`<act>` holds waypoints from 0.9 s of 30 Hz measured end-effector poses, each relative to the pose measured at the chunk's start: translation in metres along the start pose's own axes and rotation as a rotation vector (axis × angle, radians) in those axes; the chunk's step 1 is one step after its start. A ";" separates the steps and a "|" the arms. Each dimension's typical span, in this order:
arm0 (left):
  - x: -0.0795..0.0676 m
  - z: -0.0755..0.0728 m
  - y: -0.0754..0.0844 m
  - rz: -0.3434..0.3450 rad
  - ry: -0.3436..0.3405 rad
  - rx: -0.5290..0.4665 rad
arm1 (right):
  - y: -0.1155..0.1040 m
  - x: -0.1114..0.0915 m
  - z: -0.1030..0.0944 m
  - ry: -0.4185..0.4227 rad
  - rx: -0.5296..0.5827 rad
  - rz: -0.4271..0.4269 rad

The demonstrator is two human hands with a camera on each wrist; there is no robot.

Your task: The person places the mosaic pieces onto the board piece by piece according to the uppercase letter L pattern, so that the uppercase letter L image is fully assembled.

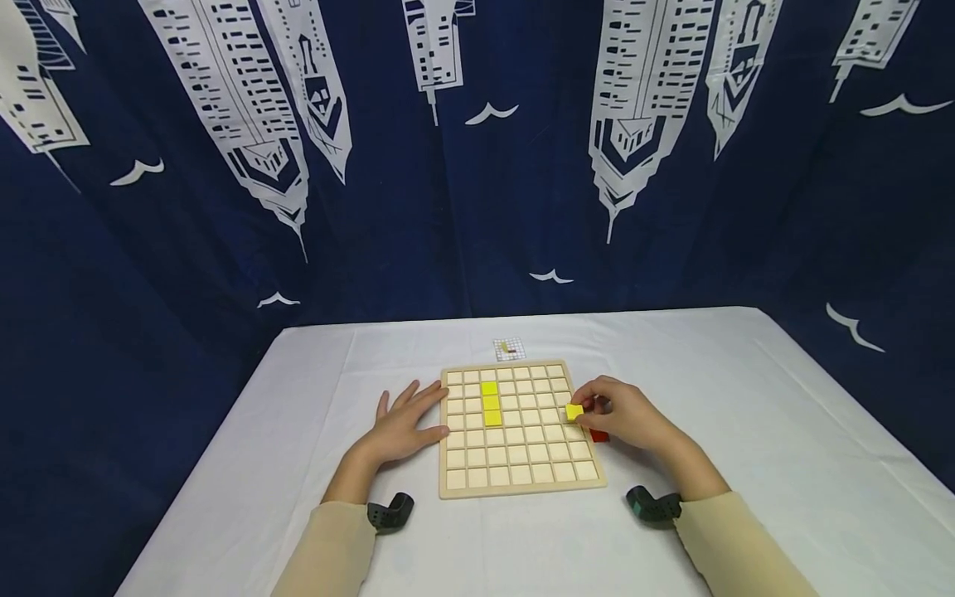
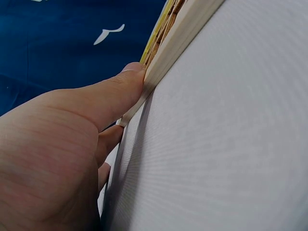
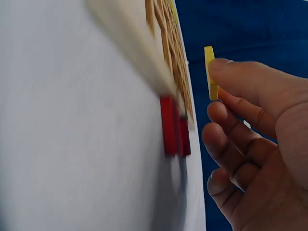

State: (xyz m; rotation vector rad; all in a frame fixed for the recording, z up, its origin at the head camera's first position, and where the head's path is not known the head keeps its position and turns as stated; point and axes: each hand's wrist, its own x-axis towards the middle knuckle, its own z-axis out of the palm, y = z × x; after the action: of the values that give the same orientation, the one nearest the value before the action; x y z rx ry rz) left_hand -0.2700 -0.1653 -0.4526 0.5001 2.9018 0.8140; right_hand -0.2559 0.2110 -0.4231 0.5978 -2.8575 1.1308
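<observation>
Pinching a yellow tile (image 1: 574, 412) over the right edge of the grid board (image 1: 539, 453).
Your right hand (image 1: 622, 413) holds the tile between thumb and fingers, raised clear of the board; your left hand (image 1: 399, 429), fingers spread, touches the left edge. Three more yellow tiles (image 1: 492, 403) fill adjoining cells in the third column from the left; red (image 1: 600, 436) shows just beside the right edge.

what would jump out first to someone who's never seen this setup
Probably the three bright yellow tiles lined up on the pale gridded board, left of its middle. Next, the yellow tile pinched in the right hand at the board's right edge. Behind the white table, big upside-down white buildings stand out on the dark blue cloth.
</observation>
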 end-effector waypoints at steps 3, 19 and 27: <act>0.000 -0.001 0.001 0.001 0.001 -0.002 | -0.008 0.004 0.003 0.002 0.012 -0.010; -0.001 0.002 0.000 -0.001 0.006 -0.003 | -0.043 0.019 0.037 -0.070 0.072 -0.139; -0.001 0.000 0.001 0.000 0.004 0.004 | -0.056 0.024 0.055 -0.105 0.062 -0.152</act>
State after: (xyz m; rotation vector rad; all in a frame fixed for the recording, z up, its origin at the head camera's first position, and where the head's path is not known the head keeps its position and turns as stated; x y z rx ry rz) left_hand -0.2693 -0.1647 -0.4525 0.4988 2.9081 0.8099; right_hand -0.2518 0.1293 -0.4231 0.8862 -2.8120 1.2020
